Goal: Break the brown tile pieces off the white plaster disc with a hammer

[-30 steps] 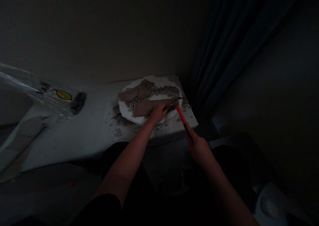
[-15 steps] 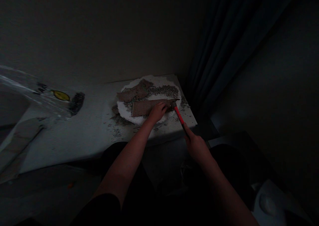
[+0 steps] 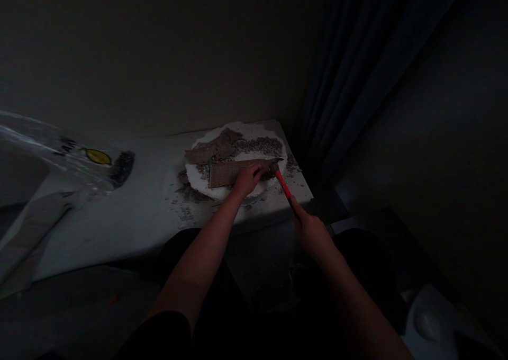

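My right hand [image 3: 311, 230] is wrapped round the black grip of a hammer [image 3: 282, 181] with a red shaft. The hammer's head rests at the right end of a brown textured slab [image 3: 226, 173], a long flat piece. With bent fingers my left hand [image 3: 247, 180] grips this slab near its middle; the fingertips are partly hidden. Beneath lies a ragged-edged white slab [image 3: 194, 176] strewn with grey-brown crumbs [image 3: 264, 146]. Broken brown pieces [image 3: 212, 149] lie behind the long slab.
All of this sits on a pale table [image 3: 146, 206] against a wall. Clear plastic wrapping [image 3: 79, 161] with a yellow label covers something at the left. A dark curtain [image 3: 357, 84] hangs at the right. More crumbs are scattered round the white slab. The room is dim.
The view has shifted slightly. Both hands stay almost in place, with the hammer head still at the brown slab's right end.
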Motion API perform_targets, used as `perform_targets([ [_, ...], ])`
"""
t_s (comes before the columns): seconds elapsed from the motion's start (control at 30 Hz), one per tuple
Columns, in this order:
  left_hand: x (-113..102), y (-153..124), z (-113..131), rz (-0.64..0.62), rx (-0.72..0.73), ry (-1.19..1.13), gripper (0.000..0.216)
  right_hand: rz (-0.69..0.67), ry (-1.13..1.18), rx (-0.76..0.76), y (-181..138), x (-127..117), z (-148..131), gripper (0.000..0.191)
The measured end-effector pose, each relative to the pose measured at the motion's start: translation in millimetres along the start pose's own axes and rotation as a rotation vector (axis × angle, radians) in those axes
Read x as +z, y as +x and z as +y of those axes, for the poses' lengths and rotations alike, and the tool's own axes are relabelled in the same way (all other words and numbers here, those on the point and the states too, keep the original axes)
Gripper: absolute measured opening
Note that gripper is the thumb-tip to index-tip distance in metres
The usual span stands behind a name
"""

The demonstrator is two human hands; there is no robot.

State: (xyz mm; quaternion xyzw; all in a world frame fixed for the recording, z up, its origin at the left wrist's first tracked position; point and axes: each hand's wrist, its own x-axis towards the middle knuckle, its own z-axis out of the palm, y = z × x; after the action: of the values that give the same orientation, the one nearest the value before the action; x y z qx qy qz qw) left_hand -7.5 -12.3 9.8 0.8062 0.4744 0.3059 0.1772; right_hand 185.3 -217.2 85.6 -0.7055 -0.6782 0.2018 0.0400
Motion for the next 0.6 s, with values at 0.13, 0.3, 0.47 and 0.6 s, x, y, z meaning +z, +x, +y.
perform_targets([
  [0.13,2.1,-0.3,-0.5,0.000,0.021,0.033,0.019,0.003,0.004,-0.002,0.5,2.2,1.2,0.065],
  [0.3,3.7,-2.0,0.0,0.010,0.053,0.062,0.019,0.010,-0.008,-0.006,1.3,5.3,2.8,0.065],
  [0.47,7.5,-5.2,-1.5,0.016,0.084,0.093,0.019,0.016,0.019,-0.003,2.1,4.7,3.5,0.063],
  [0.6,10.0,-5.3,-2.6,0.014,0.092,0.099,0.019,0.053,0.080,-0.004,-4.8,-1.7,1.6,0.061],
])
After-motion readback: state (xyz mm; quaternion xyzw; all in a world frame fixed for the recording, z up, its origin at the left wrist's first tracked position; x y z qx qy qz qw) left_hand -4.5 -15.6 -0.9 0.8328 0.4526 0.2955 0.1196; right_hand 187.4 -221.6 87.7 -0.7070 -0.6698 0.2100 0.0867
